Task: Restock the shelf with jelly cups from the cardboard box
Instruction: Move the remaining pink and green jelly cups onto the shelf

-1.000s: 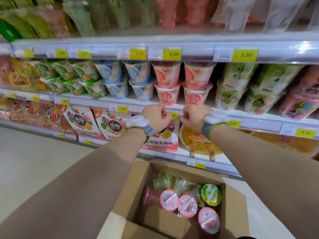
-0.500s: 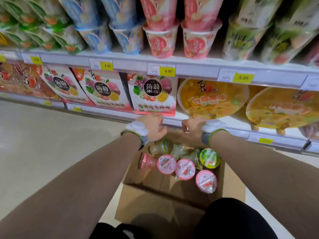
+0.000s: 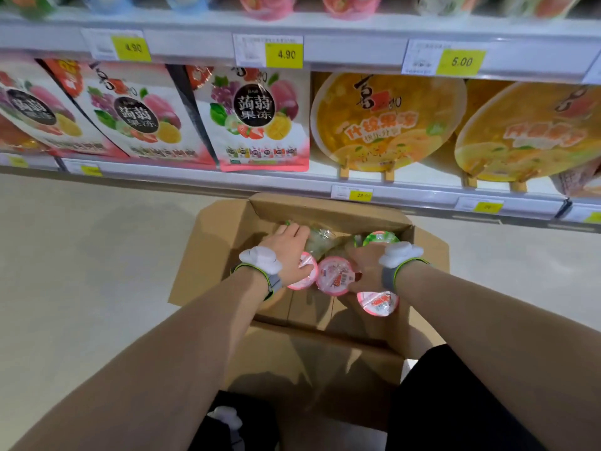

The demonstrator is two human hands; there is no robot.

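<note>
An open cardboard box [image 3: 325, 206] stands on the floor below the shelves. Inside are several jelly cups: pink-lidded ones [image 3: 335, 279] [image 3: 377, 304], a green-lidded one [image 3: 379, 238] and a clear one [image 3: 322, 237] on its side. My left hand [image 3: 286, 252] reaches into the box's far left, fingers laid over a cup beside the clear one; the grip is hidden. My right hand [image 3: 364, 265] is at the middle pink-lidded cup, thumb against its rim and fingers curled behind it. Rows of pink jelly cups [image 3: 266, 8] show on the shelf at the top edge.
Fruit jelly pouches [image 3: 257, 118] and large round orange tubs [image 3: 383, 122] fill the low shelf right behind the box. Price rails [image 3: 195, 37] jut out above. Pale floor [image 3: 81, 255] lies left of the box. My dark-trousered knees [image 3: 455, 402] flank its near side.
Both hands dropped from the upper shelf rail down into the box. My view lowered with them, and the box is now close below me.
</note>
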